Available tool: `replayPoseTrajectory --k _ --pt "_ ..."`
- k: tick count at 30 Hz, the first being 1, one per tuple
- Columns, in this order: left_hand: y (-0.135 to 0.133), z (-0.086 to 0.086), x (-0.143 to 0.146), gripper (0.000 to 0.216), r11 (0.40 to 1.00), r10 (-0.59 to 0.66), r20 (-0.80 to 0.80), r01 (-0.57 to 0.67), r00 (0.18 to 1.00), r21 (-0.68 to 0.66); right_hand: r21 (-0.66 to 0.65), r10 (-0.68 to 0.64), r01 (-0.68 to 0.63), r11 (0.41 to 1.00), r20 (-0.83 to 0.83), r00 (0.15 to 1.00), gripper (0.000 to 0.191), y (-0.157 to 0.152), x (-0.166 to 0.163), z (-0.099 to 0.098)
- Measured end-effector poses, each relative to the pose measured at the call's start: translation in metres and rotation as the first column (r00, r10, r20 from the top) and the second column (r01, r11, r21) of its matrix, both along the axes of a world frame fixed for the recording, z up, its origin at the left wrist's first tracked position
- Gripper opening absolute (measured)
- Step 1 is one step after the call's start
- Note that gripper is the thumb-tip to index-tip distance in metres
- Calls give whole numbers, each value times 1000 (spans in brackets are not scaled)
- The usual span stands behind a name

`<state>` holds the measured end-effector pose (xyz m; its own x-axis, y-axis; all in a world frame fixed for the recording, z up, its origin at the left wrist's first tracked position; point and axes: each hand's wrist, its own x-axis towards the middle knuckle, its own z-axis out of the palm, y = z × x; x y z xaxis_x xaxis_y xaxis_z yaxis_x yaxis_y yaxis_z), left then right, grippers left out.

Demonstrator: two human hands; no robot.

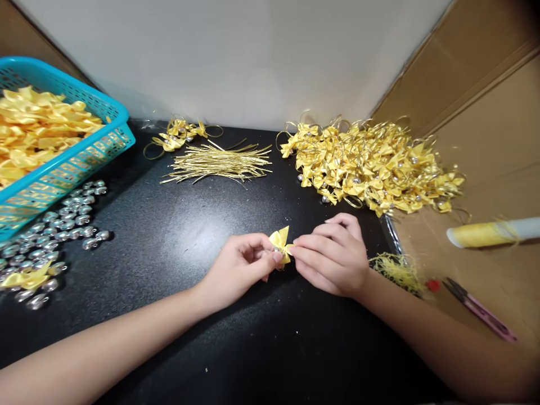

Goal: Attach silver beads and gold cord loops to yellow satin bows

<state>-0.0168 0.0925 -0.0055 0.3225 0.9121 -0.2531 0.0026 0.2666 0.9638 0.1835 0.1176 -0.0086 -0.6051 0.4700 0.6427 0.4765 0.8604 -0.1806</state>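
Head view shows a turquoise perforated plastic basket [63,154] of yellow satin bows [37,126] at far left, with silvery teardrop beads [67,214] beside it. Thin gold metallic ties [219,163] lie far centre; a heap of yellow bows with gold loops [371,169] lies far right. Between the hands is one small yellow satin bow [278,237]: the left hand [242,261] pinches it, while the right hand [335,256] touches its right end; whether it grips, I cannot tell.

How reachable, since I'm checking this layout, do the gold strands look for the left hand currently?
Probably yes: black tabletop lies between the left hand and the gold strands, with nothing seen blocking the way. That hand pinches a yellow bow, though, so it may need freeing first.
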Motion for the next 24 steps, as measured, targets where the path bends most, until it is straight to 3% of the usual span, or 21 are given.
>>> replayPoseTrajectory --k 5,15,19,24 --pt "-3 -4 -1 32 1000 -15 -20 15 1000 -24 2 -29 29 1000 -6 1000 4 -1 -6 2" --pt "-2 -4 -1 33 998 -48 -33 46 998 -44 -89 -98 93 992 -53 994 10 -7 -11 3" --pt "-4 -5 0 29 1000 -15 -29 15 999 -8 -219 -158 132 967 -107 982 7 -9 -16 10" --pt "-6 -4 1 25 997 -15 -59 20 998 76 -265 -159 135 955 -70 985 7 -12 -18 13"
